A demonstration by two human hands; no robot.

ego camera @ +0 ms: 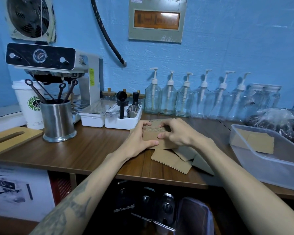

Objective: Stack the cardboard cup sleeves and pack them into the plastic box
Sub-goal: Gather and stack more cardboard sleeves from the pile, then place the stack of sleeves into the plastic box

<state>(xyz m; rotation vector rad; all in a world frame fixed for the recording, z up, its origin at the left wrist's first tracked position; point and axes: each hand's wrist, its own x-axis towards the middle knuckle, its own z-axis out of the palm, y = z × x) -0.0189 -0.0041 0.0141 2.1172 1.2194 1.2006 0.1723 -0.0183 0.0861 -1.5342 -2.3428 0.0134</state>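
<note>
A stack of brown cardboard cup sleeves [150, 136] stands on edge on the wooden counter [85, 150], held between both hands. My left hand [137, 138] grips its left end, thumb along the front. My right hand [175, 133] grips the right end, fingers curled over the top edge. More loose sleeves [172, 161] lie flat on the counter just below the hands. The clear plastic box [268, 165] sits at the right edge of the counter with flat sleeves [255, 143] inside it.
A steel utensil pot [58, 121], a paper coffee cup [30, 106] and an espresso machine [58, 68] stand at the left. White trays [119, 122] with coffee tools sit behind the hands. Several pump bottles [185, 99] line the wall. A wooden board [10, 139] lies far left.
</note>
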